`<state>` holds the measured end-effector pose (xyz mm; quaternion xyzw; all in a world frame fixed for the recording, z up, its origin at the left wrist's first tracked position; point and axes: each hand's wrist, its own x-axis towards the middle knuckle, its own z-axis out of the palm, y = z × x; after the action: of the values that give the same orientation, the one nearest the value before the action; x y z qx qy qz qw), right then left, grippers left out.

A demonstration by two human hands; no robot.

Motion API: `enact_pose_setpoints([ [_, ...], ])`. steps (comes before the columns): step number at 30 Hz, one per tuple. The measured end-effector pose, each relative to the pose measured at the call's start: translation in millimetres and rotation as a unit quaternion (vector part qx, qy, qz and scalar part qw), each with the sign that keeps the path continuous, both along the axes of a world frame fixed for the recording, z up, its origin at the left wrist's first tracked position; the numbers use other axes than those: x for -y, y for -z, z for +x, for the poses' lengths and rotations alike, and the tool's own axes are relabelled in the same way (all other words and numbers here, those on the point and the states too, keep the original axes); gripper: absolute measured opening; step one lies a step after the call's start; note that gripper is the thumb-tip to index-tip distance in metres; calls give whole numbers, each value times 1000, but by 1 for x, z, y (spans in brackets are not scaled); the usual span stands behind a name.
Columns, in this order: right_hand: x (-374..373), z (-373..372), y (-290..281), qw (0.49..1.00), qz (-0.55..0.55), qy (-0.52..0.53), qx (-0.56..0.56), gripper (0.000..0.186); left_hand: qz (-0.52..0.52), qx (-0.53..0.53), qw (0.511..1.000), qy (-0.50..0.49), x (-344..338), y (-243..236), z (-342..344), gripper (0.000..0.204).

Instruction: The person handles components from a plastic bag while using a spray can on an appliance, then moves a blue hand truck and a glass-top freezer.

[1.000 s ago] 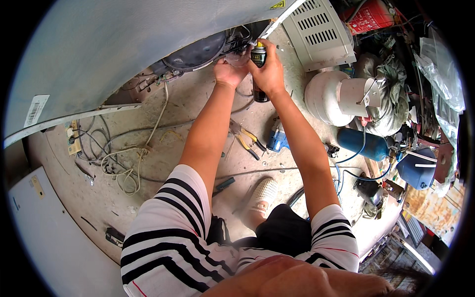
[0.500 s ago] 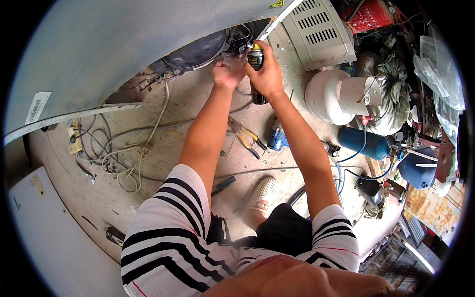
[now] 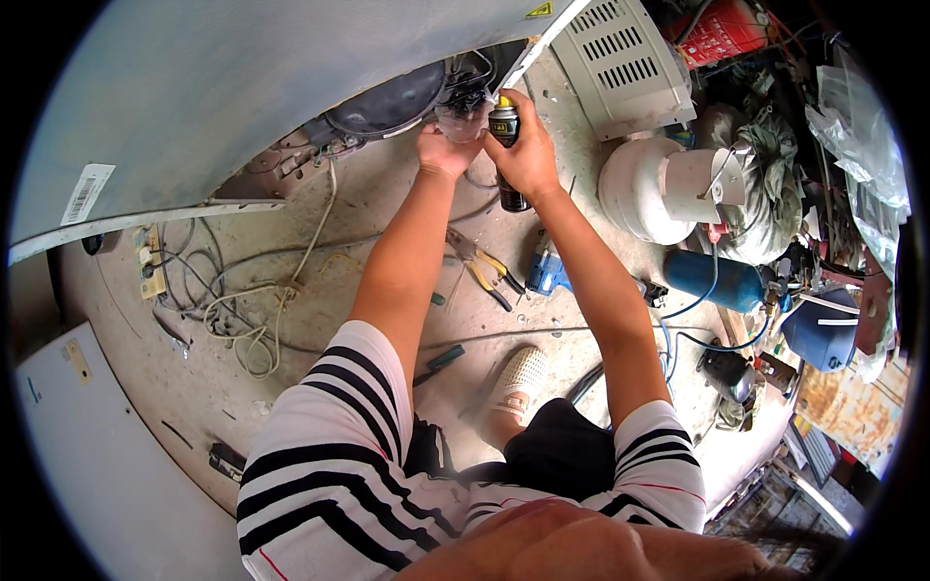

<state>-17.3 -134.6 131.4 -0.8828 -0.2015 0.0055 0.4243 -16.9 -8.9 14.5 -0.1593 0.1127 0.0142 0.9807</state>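
My right hand (image 3: pixel 526 155) grips a black spray can (image 3: pixel 505 121) with a yellow top, held upright beside the open recess at the bottom of a grey appliance (image 3: pixel 223 77). My left hand (image 3: pixel 443 150) is just left of the can, its fingers closed on a clear plastic piece (image 3: pixel 460 119), whose shape I cannot make out clearly. Behind the plastic show a dark rounded compressor (image 3: pixel 386 100) and thin tubes. Yellow-handled pliers (image 3: pixel 484 276) and a blue tool (image 3: pixel 546 269) lie on the floor below my hands.
Tangled cables (image 3: pixel 252 339) and a power strip (image 3: pixel 150 259) lie at left, near a white panel (image 3: pixel 97 416). At right are a vented metal cover (image 3: pixel 620 68), a white gas tank (image 3: pixel 644 189), a blue cylinder (image 3: pixel 707 281), a blue container (image 3: pixel 819 334) and plastic bags (image 3: pixel 852 155).
My right hand and the spray can have moved slightly downward. My left hand stays in about the same place with the clear plastic, behind which more dark tubing now shows.
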Motion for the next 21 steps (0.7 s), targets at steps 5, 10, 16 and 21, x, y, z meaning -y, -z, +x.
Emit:
enact_pose_setpoints([
  [5,6,-2,4,1000,-7,5,0,57,-13,-19,1000,-15,1,-5,6,48],
  [10,11,-5,8,1000,-12,15,-3,57,8,-4,1000,22,-5,-1,12,49],
  [16,17,-4,11,1000,-12,16,-2,58,45,-12,998,33,-6,7,13,52],
  [21,19,-4,14,1000,-21,15,-6,58,70,-32,995,57,-13,14,18,54],
])
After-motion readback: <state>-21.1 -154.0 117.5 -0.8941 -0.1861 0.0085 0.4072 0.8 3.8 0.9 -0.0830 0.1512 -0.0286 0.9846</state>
